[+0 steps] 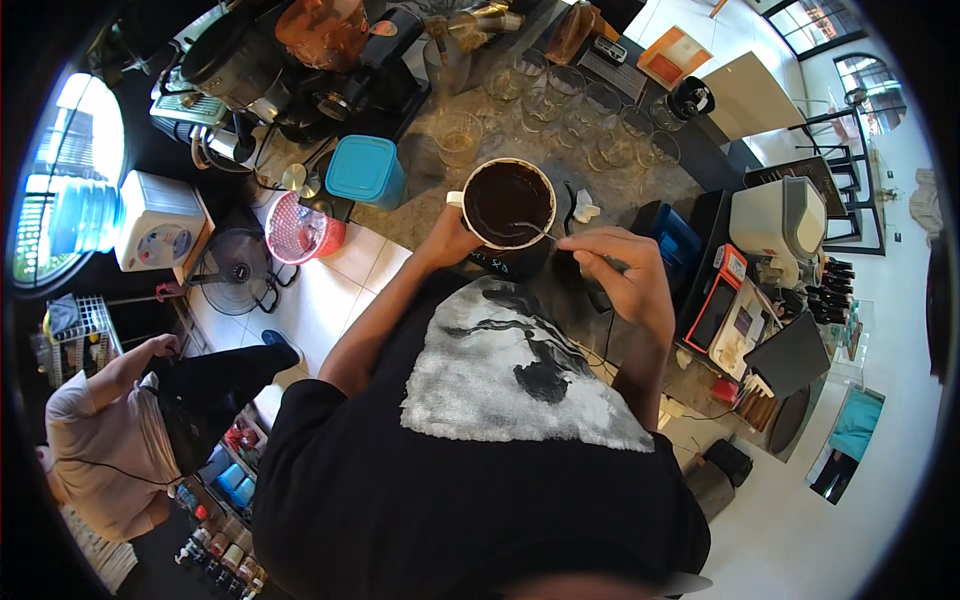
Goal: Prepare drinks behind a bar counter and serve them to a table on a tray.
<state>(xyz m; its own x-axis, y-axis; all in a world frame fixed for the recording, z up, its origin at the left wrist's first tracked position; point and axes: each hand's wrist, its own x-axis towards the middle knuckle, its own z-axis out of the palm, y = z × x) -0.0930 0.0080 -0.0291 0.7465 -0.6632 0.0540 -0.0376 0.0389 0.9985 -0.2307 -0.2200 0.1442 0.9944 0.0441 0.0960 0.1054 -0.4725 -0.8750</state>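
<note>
A large white mug (459,199) with a handle on its left side holds a dark brown, thick-looking liquid. My left hand (449,240) is closed on the mug's lower left side, its fingers partly hidden behind it. In my right hand (632,268) a thin metal spoon (536,230) is pinched between thumb and fingers. The spoon slants over the rim, and its tip dips into the dark liquid. Just beyond the mug a glass (457,140) with a little brownish content stands on the worktop (420,215).
Several clear glasses (600,110) stand along the far side. To the left are a blue-lidded tub (362,168), a pink basket (300,230) and a coffee grinder (350,90). A crumpled white tissue (585,207) lies right of the mug. Another person (120,440) sits at lower left.
</note>
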